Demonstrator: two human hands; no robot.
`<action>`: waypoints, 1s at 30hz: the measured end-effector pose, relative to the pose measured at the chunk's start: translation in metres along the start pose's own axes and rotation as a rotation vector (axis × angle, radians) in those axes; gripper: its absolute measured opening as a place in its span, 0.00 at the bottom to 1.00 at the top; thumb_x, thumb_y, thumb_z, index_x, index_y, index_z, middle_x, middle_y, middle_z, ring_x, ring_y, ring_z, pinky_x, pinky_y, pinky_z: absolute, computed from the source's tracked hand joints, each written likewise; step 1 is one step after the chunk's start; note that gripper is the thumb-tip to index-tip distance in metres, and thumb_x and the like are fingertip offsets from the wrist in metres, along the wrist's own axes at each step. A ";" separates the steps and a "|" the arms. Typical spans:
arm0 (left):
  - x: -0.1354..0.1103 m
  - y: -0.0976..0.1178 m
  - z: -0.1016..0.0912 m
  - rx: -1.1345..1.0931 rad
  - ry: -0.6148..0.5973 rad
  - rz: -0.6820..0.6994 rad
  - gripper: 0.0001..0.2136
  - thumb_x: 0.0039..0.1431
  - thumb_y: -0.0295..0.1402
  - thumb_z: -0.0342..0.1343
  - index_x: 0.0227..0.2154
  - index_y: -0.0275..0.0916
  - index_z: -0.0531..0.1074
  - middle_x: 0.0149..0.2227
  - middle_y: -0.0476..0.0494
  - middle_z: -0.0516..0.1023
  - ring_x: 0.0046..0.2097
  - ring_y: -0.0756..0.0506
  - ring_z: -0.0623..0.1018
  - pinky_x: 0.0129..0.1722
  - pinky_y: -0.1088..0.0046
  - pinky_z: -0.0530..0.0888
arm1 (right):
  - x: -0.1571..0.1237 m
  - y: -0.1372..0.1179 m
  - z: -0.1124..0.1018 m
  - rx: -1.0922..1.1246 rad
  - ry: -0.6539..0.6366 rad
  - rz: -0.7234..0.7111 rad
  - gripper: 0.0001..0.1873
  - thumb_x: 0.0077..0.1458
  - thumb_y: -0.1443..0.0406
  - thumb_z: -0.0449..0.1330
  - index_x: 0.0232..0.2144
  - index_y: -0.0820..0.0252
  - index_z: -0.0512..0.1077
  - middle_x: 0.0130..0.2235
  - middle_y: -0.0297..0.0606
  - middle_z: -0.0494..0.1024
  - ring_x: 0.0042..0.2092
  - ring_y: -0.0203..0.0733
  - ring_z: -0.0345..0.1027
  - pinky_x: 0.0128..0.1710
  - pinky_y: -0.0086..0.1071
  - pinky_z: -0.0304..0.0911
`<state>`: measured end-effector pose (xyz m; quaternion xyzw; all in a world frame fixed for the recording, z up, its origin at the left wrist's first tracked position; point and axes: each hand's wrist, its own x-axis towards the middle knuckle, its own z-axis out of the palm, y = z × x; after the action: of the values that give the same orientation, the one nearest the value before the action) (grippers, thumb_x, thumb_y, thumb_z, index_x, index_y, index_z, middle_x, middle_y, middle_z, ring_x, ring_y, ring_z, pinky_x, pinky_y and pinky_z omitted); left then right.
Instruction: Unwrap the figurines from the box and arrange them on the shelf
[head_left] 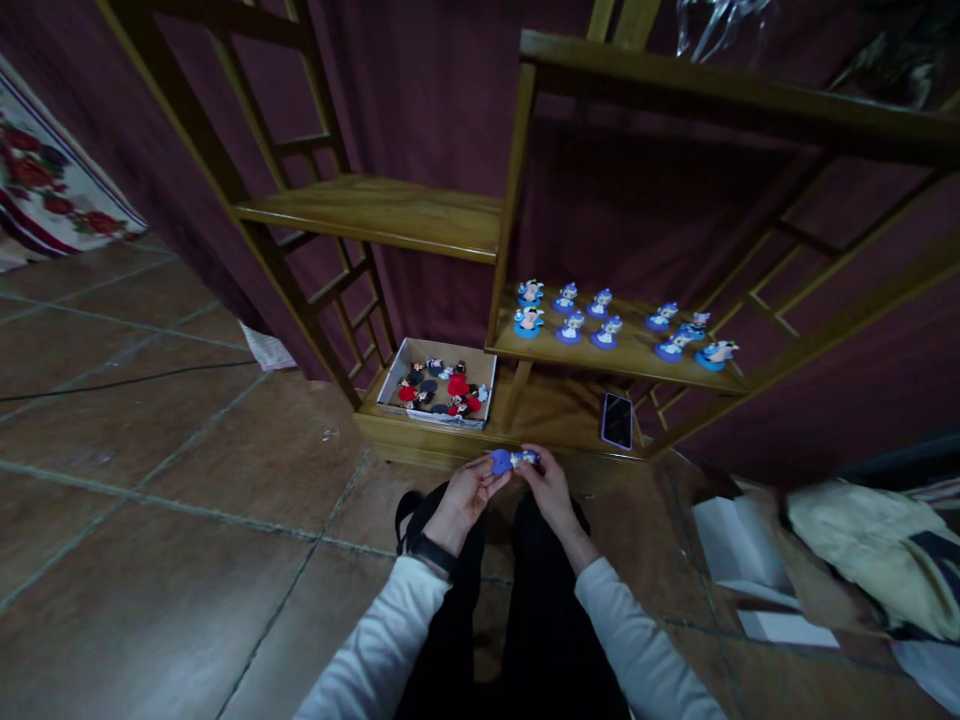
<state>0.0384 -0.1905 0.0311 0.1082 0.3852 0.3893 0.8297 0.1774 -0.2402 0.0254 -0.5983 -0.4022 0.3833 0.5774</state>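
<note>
Both hands meet low in the middle of the view, just in front of the wooden shelf unit (pixel 450 215). My left hand (pixel 466 496) and my right hand (pixel 550 485) are both closed on one small blue figurine (pixel 510 460), held between their fingertips. Several similar blue-based figurines (pixel 600 322) stand in rows on the low right shelf board. A white cardboard box (pixel 439 380) with several red and black figurines sits on the bottom board, to the left of my hands.
A dark phone (pixel 617 420) lies on the bottom board at the right. White papers (pixel 739 550) and a pale bundle of cloth (pixel 870 545) lie on the tiled floor at the right. A patterned cloth (pixel 45 190) hangs at far left.
</note>
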 end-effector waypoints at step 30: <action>0.005 -0.012 -0.007 0.090 -0.076 0.193 0.08 0.39 0.27 0.67 0.23 0.30 0.75 0.27 0.42 0.77 0.33 0.48 0.76 0.43 0.65 0.74 | 0.005 0.029 0.008 -0.255 0.022 -0.148 0.19 0.48 0.57 0.58 0.41 0.60 0.70 0.39 0.40 0.76 0.38 0.41 0.69 0.42 0.34 0.63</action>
<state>0.0422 -0.1963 0.0180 0.1966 0.3586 0.4452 0.7966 0.1733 -0.2325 -0.0042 -0.6396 -0.4842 0.2790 0.5279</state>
